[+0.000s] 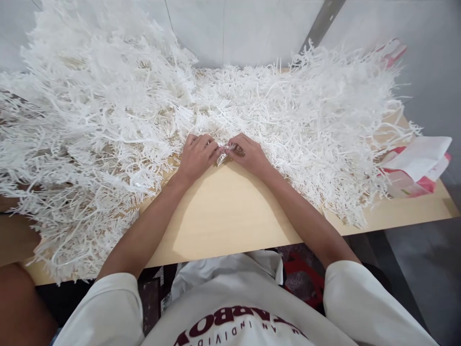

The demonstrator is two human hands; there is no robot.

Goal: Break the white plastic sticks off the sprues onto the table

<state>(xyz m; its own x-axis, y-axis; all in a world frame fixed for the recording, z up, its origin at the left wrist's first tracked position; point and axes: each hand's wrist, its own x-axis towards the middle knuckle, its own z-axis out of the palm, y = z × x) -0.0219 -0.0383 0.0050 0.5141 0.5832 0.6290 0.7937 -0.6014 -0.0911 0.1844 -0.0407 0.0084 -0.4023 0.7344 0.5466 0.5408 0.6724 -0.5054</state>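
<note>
A huge heap of white branching plastic pieces (108,110) covers most of the pale wooden table (230,216). My left hand (197,156) and my right hand (247,154) meet at the heap's near edge, knuckles up, fingertips touching. Both hands are closed in a pinch on one small white plastic piece (226,146) between them. What part of it each hand grips is hidden by the fingers.
A white and red plastic bag (418,166) lies at the table's right end, another red-trimmed bag (394,50) behind the heap. Someone's bare limb (18,307) shows at the lower left. A grey wall stands behind the table.
</note>
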